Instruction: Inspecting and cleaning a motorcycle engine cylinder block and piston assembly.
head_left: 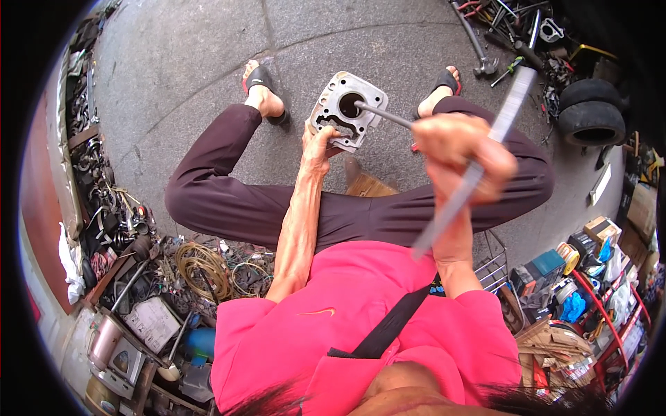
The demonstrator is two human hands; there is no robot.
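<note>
Item: grey cast-metal cylinder block (345, 109), round bore, finned edges; my left hand (319, 142) is clamping its lower rim above bare concrete. My right hand (461, 156) is closing around a flat steel file (479, 163) and a thin rod (383, 114) entering the bore. Tyres (590, 111) are lying well right.

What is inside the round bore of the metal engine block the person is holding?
A thin metal rod runs from the right hand into the bore of the engine block, which the left hand steadies. The bore is dark; the rod's tip and anything deeper are hidden.
</note>
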